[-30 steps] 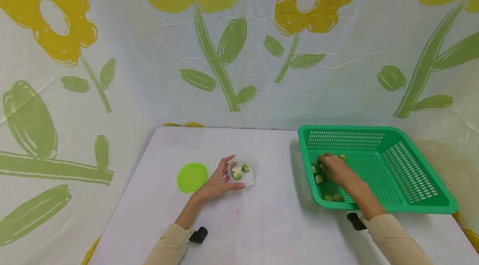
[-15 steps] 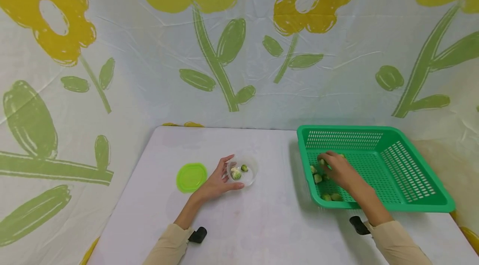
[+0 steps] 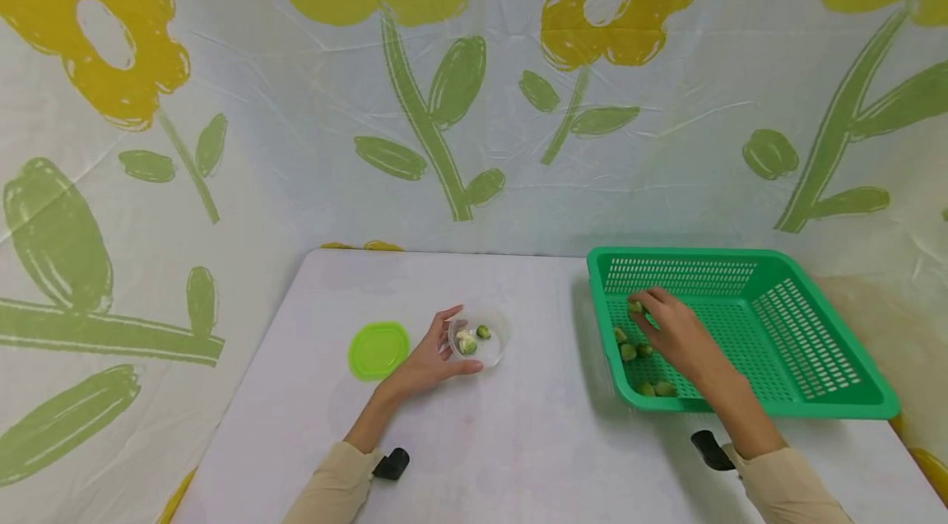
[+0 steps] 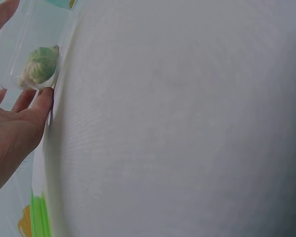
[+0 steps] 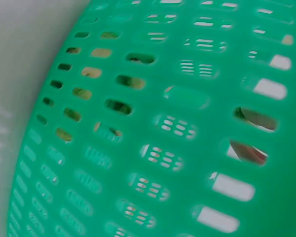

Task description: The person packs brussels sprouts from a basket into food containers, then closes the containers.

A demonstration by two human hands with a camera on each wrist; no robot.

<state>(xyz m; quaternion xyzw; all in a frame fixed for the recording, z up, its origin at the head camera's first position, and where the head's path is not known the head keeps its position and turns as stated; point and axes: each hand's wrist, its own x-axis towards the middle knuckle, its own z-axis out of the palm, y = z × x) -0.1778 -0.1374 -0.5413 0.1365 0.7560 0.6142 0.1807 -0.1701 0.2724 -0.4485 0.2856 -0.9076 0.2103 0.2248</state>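
Observation:
My left hand (image 3: pixel 425 364) holds a clear round plastic tub (image 3: pixel 498 353) on the table, thumb at its near side and fingers at its far left. Inside lie a pale green Brussels sprout (image 3: pixel 467 344) and a smaller one (image 3: pixel 484 331); the left wrist view shows a sprout (image 4: pixel 41 65) through the tub's wall. Over the left part of the green basket (image 3: pixel 770 410), my right hand (image 3: pixel 677 335) pinches a Brussels sprout (image 3: pixel 635 307) between thumb and fingers. In the right wrist view the slotted basket wall (image 5: pixel 281 202) hides most of that hand.
A lime-green lid (image 3: pixel 378 350) lies flat on the white table (image 3: pixel 474 458), left of the tub. Several more sprouts (image 3: pixel 628 352) rest along the basket's left side, with others (image 3: pixel 665 388) by its near wall. A flower-printed cloth (image 3: pixel 311 137) hangs behind the table.
My right hand has risen slightly from the basket floor, and a pinched sprout now shows at its fingertips. The left hand and the tub stay in place.

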